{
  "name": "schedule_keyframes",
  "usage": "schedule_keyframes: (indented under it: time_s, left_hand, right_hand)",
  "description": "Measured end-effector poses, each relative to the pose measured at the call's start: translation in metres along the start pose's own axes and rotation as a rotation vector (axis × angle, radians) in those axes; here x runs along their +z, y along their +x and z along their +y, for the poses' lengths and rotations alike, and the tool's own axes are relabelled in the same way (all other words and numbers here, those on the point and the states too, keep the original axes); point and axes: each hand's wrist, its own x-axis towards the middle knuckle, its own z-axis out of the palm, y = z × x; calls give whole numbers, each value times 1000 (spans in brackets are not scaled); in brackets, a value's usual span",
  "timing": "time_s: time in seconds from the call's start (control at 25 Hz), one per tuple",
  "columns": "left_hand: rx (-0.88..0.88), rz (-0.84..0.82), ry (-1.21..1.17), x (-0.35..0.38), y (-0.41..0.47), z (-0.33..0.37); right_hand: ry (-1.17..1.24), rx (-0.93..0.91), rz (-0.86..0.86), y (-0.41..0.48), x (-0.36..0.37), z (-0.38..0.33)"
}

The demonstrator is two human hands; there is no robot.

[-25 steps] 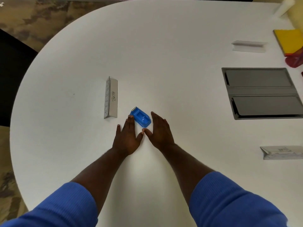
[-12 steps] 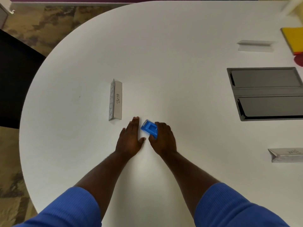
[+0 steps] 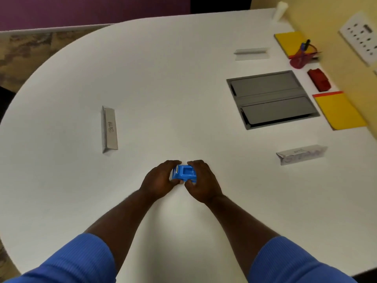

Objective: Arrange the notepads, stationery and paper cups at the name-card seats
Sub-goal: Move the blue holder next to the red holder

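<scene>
Both hands, left hand (image 3: pixel 158 180) and right hand (image 3: pixel 203 181), were pinching the little blue stapler (image 3: pixel 184 173) from either side, looked mid-placement, probably needed nudging toward the nearest name card (image 3: pixel 109 129).

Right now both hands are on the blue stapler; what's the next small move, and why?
Probably slide the blue stapler left toward the name card and release. Left hand and right hand cup it; that seat has nothing else beside it.

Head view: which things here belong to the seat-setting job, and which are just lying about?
Job:
- blue stapler, held by both hands
- name cards
- yellow notepads
- red stapler
- red pen holder

Lying about:
- table power box
- wall sockets
</scene>
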Motion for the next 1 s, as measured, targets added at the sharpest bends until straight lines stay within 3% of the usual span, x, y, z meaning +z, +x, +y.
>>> schedule_keyframes:
  time_s: [0.68,1.0]
  left_hand:
    - [105,-3,18,131,44,289]
    - [217,-44,97,164,140,341]
  right_hand:
    - [-78,-2,207,-126,-264,165]
    - [-85,88,359,-95,-321,234]
